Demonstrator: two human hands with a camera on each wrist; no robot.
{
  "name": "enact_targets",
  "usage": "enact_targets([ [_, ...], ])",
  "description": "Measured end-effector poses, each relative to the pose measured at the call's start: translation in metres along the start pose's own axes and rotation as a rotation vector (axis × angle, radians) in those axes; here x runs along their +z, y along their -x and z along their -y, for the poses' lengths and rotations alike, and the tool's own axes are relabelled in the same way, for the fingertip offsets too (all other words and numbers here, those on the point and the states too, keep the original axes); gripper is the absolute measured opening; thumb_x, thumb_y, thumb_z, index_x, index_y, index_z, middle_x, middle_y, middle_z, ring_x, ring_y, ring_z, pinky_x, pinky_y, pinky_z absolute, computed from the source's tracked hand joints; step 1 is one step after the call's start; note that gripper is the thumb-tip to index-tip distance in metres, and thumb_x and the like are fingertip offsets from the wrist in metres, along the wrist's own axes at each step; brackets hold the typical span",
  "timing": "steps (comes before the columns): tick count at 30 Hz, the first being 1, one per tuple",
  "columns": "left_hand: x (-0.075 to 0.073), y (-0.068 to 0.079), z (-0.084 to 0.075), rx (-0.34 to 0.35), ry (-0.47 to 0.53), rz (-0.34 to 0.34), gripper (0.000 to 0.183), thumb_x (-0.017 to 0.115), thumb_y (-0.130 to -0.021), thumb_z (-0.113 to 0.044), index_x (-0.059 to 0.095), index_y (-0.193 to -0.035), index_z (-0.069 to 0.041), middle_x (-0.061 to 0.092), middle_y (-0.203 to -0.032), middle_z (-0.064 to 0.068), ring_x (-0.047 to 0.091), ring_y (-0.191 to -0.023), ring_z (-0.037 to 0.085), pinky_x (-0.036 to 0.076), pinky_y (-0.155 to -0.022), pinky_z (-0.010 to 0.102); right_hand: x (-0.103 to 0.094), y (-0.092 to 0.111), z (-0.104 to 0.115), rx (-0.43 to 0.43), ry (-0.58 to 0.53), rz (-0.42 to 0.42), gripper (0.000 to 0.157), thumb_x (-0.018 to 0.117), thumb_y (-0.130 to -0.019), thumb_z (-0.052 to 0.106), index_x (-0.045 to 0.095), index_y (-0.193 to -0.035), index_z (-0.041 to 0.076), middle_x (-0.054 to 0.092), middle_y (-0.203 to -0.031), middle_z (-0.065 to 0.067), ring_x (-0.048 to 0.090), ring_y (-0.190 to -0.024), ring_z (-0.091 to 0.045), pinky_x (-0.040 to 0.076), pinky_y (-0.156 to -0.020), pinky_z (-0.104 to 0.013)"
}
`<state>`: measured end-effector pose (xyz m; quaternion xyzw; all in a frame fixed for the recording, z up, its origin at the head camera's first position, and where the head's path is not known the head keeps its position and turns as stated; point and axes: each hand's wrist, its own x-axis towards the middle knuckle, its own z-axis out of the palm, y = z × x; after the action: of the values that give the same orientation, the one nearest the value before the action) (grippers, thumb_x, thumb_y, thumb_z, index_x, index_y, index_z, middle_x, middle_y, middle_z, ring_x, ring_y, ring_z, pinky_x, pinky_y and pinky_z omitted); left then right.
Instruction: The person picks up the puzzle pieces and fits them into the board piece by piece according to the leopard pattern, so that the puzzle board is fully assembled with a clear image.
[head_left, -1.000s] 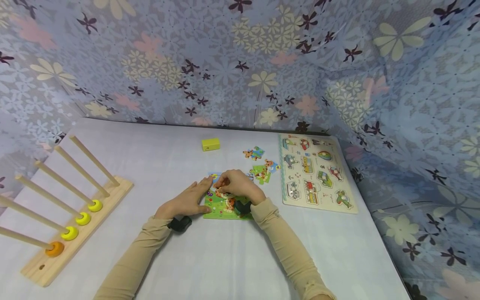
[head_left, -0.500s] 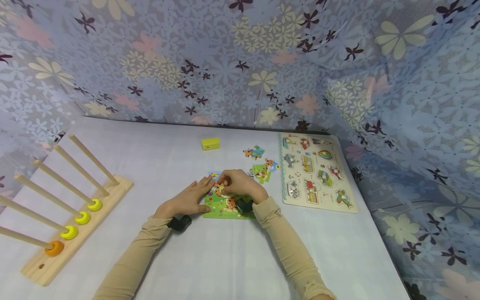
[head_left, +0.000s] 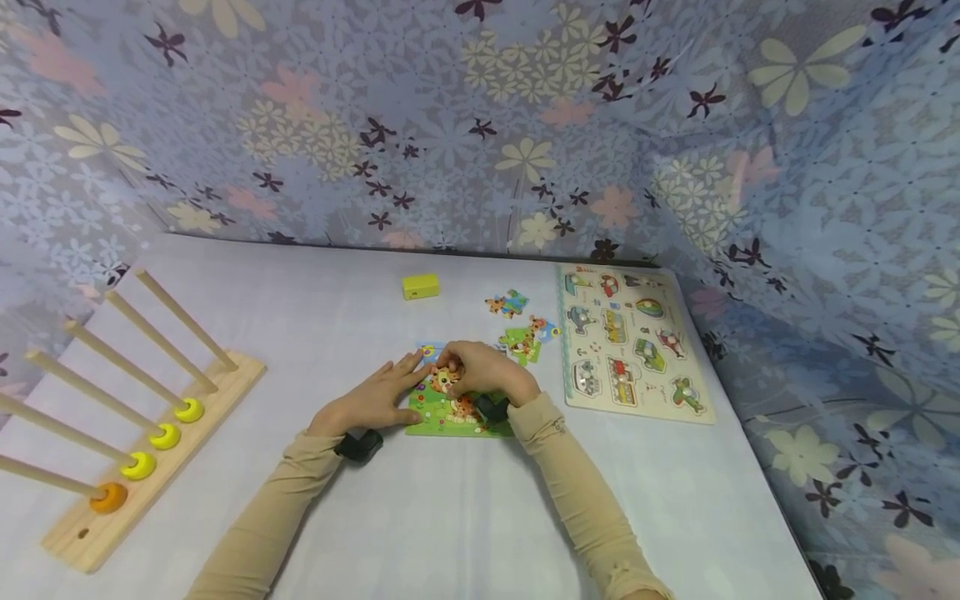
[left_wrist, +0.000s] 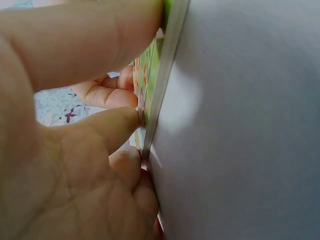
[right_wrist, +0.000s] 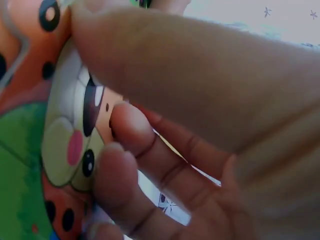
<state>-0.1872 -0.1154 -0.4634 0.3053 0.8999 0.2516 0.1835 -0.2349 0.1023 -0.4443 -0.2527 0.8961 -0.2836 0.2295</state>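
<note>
A small jigsaw puzzle board [head_left: 435,423], printed with spotted cartoon animals on green, lies mid-table. My left hand [head_left: 370,404] rests along its left side, fingers extended and thumb at the lower left corner. In the left wrist view, thumb and fingertips touch the board's edge [left_wrist: 165,75]. Over the upper middle of the board, my right hand [head_left: 480,371] has its fingers curled around a puzzle piece [head_left: 444,381] with an animal's face. Close up in the right wrist view, thumb and fingertips touch this face piece [right_wrist: 65,145]. The right hand hides part of the board.
Loose puzzle pieces [head_left: 519,343] and another small group [head_left: 507,303] lie behind and right of the board. A peg puzzle board [head_left: 637,346] with vehicles sits at right. Further back is a yellow block [head_left: 421,287]. A wooden peg stand [head_left: 157,458] with rings occupies the left.
My right hand has shifted slightly rightward, with its thumb and fingers changing position, and more of the animal's face now shows. My left hand stays in place.
</note>
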Motion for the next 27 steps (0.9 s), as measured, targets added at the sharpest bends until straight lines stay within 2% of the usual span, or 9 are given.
enact_targets([
  [7, 0.0, 0.0, 0.0, 0.007, -0.007, -0.007, 0.076, 0.064, -0.091, -0.031, 0.027, -0.153, -0.007, 0.007, -0.162, 0.023, 0.01, -0.149, 0.042, 0.01, -0.122, 0.058, -0.001, 0.0, -0.001, 0.007, 0.038, -0.009, 0.037, 0.078, -0.082, 0.015, 0.062, -0.114, 0.01, 0.062, -0.105, -0.004, 0.055, -0.086, -0.016, 0.051, -0.078, -0.029],
  [14, 0.003, 0.001, 0.001, 0.002, -0.007, -0.009, 0.073, 0.063, -0.091, -0.03, 0.03, -0.152, -0.007, 0.008, -0.161, 0.024, 0.01, -0.149, 0.043, 0.009, -0.122, 0.059, -0.001, 0.0, -0.012, -0.008, -0.087, 0.043, 0.031, 0.071, -0.089, 0.014, 0.061, -0.117, 0.008, 0.062, -0.114, -0.007, 0.057, -0.092, -0.017, 0.051, -0.079, -0.029],
  [17, 0.003, 0.001, 0.002, 0.007, -0.008, -0.008, 0.073, 0.063, -0.092, -0.031, 0.029, -0.152, -0.006, 0.007, -0.161, 0.025, 0.01, -0.149, 0.044, 0.009, -0.121, 0.059, 0.0, 0.0, -0.013, -0.013, -0.097, 0.042, 0.027, 0.068, -0.091, 0.013, 0.061, -0.116, 0.009, 0.063, -0.116, -0.007, 0.059, -0.097, -0.018, 0.053, -0.084, -0.032],
  [20, 0.002, 0.002, 0.001, 0.009, -0.008, -0.005, 0.073, 0.063, -0.092, -0.031, 0.028, -0.152, -0.006, 0.007, -0.161, 0.025, 0.009, -0.149, 0.043, 0.009, -0.121, 0.059, 0.001, -0.001, -0.011, -0.02, -0.07, 0.027, 0.024, 0.067, -0.09, 0.011, 0.062, -0.114, 0.01, 0.063, -0.113, -0.007, 0.059, -0.098, -0.018, 0.053, -0.087, -0.034],
  [27, 0.001, 0.001, 0.0, 0.006, -0.026, -0.002, 0.067, 0.062, -0.092, -0.032, 0.036, -0.15, -0.01, 0.006, -0.162, 0.023, 0.009, -0.149, 0.042, 0.009, -0.122, 0.058, 0.005, -0.004, -0.008, -0.016, 0.004, -0.025, 0.019, 0.07, -0.088, 0.011, 0.064, -0.107, 0.01, 0.065, -0.102, -0.005, 0.058, -0.086, -0.016, 0.052, -0.079, -0.031],
])
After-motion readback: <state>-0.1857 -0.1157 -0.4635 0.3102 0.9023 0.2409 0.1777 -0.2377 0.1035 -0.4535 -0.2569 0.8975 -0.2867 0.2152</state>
